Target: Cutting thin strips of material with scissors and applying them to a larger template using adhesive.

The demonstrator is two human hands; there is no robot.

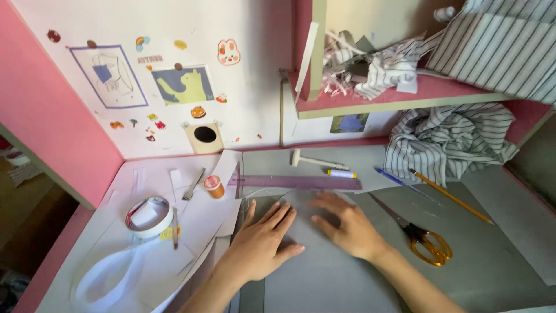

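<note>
Both hands are down flat on the grey sheet of fabric (324, 272) spread over the middle of the grey worktop (509, 255). The left hand (263, 240) presses palm-down, fingers spread apart and gripping nothing; the right hand (344, 226) lies just beside it, fingers splayed too, fingertips pointing toward the left one. Just beyond the fingertips, a long translucent purple plastic ruler (295, 182) lies across the worktop toward its back edge. Off to the right of the right hand, touching nothing, sit the orange-handled scissors (420, 235), with a yellow pencil (452, 197) nearer the right edge. Over at the left edge, white paper sheets (197, 223) carry a small orange spool of thread (214, 186) and a white tape roll (149, 216).
</note>
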